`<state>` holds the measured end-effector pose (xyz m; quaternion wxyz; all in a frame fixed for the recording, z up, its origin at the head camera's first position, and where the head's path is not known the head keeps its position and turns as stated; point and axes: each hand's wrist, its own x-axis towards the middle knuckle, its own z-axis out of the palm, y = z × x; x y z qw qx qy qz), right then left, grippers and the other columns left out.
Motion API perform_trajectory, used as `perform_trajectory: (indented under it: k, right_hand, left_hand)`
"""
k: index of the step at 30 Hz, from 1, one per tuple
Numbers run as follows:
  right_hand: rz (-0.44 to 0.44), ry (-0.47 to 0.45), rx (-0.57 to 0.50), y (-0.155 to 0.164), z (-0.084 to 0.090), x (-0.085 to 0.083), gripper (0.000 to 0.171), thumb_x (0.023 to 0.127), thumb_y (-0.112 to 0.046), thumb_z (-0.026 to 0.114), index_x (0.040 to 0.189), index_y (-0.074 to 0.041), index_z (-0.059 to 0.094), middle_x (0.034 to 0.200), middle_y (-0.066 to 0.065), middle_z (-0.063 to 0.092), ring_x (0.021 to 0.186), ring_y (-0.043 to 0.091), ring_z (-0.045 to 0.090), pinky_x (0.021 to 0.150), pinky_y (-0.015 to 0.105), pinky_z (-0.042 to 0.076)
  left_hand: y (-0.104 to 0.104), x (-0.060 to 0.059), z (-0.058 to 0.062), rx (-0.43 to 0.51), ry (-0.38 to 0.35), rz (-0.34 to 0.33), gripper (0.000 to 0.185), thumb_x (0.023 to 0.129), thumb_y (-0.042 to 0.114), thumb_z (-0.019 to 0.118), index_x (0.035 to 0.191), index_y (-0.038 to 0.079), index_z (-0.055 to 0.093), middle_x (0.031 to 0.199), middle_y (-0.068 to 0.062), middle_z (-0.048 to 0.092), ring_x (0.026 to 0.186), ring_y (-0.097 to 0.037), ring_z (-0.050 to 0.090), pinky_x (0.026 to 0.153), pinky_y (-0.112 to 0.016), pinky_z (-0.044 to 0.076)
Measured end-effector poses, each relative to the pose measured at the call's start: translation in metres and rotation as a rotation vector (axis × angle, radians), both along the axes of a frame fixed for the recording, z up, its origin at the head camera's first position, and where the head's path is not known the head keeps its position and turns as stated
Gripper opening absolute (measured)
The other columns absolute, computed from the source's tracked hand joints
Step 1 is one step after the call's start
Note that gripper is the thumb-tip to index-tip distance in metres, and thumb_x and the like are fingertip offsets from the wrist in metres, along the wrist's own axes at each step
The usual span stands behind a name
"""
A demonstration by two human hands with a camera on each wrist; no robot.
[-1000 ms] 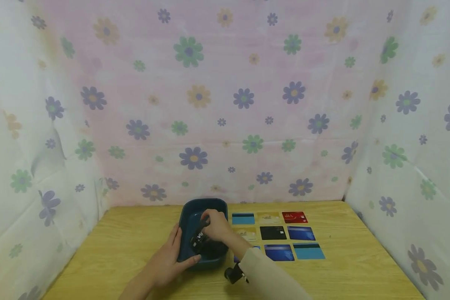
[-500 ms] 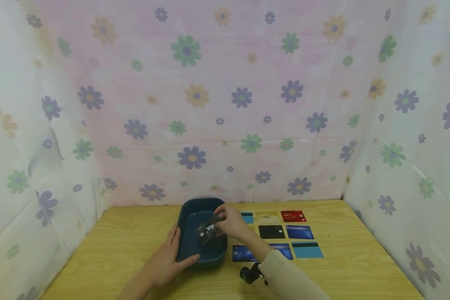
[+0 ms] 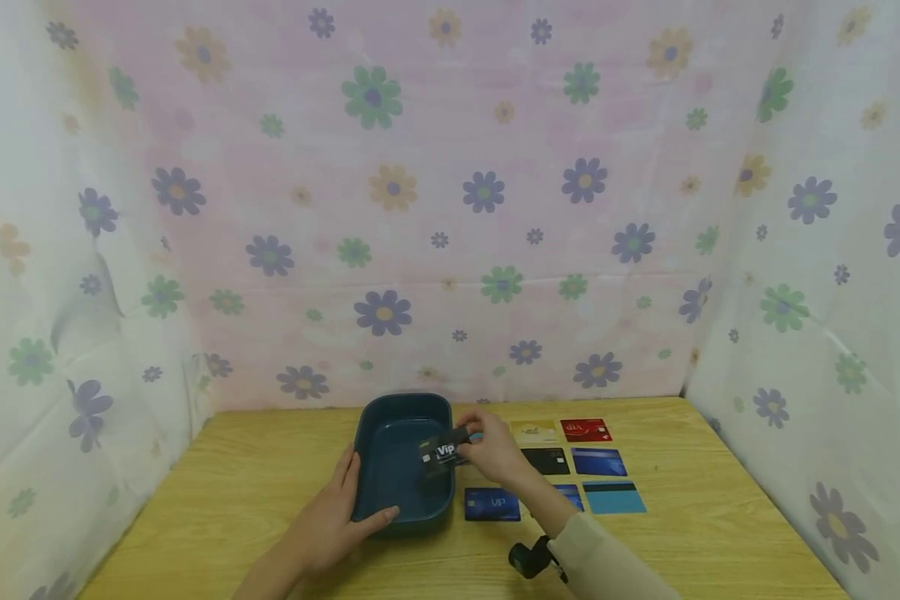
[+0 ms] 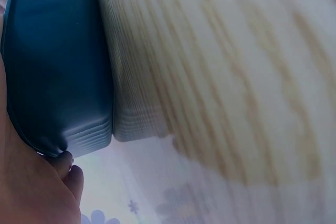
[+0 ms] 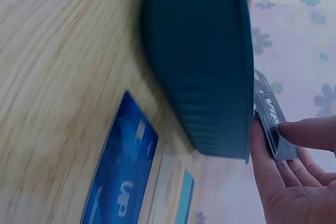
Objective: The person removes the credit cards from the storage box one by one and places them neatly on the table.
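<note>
Right, the black card (image 3: 444, 454) marked "Vip" hangs over the right rim of the dark blue tray (image 3: 390, 492), pinched in the right hand (image 3: 495, 450) between thumb and fingers; the left hand (image 3: 337, 521) clasps the tray's near-left corner, and a blue "VIP" card (image 3: 492, 504) lies just beside it on the wooden table (image 3: 232, 492)

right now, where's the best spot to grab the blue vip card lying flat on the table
Probably by the near long edge of the blue VIP card, from the front. It lies flat, so nothing is raised to pinch; the tray crowds its left and more cards its right.
</note>
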<state>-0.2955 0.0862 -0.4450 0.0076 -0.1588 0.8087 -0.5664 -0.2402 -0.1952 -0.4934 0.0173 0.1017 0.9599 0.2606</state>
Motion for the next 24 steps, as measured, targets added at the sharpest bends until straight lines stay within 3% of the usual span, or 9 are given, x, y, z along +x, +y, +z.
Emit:
perform_trajectory:
  k: [10, 16, 20, 24]
  right_hand:
    - [0.018, -0.054, -0.04, 0.025, -0.001, 0.006, 0.037, 0.09, 0.01, 0.065, 0.126, 0.004, 0.063, 0.11, 0.022, 0.063, 0.081, 0.024, 0.067, 0.07, 0.045, 0.06]
    - [-0.025, -0.08, -0.026, 0.04, -0.004, 0.011, 0.033, 0.092, 0.008, 0.065, 0.125, 0.0, 0.064, 0.126, 0.024, 0.057, 0.074, 0.024, 0.065, 0.065, 0.037, 0.055]
    - [-0.033, -0.087, -0.007, 0.052, -0.006, 0.017, 0.028, 0.093, 0.006, 0.065, 0.121, 0.0, 0.065, 0.117, 0.02, 0.061, 0.076, 0.022, 0.063, 0.065, 0.036, 0.052]
    - [-0.008, -0.125, -0.02, 0.064, -0.009, 0.027, 0.026, 0.094, 0.005, 0.065, 0.12, 0.003, 0.064, 0.103, 0.016, 0.066, 0.08, 0.021, 0.065, 0.069, 0.041, 0.059]
  left_hand:
    - [0.0, 0.002, 0.002, 0.003, -0.003, -0.007, 0.123, 0.086, 0.082, 0.054, 0.163, -0.002, 0.006, 0.171, -0.017, -0.004, 0.143, -0.049, 0.039, 0.107, -0.062, 0.042]
    - [0.0, 0.003, 0.003, 0.005, -0.008, -0.007, 0.122, 0.087, 0.08, 0.056, 0.162, -0.002, 0.006, 0.171, -0.017, -0.005, 0.144, -0.05, 0.037, 0.108, -0.063, 0.041]
    - [0.0, 0.002, 0.002, 0.001, -0.002, -0.01, 0.121, 0.087, 0.08, 0.055, 0.162, -0.002, 0.007, 0.171, -0.017, -0.004, 0.144, -0.049, 0.037, 0.107, -0.063, 0.042]
    - [0.0, 0.001, 0.001, -0.005, 0.006, -0.014, 0.12, 0.088, 0.08, 0.054, 0.162, -0.002, 0.008, 0.171, -0.017, -0.004, 0.143, -0.049, 0.038, 0.107, -0.062, 0.042]
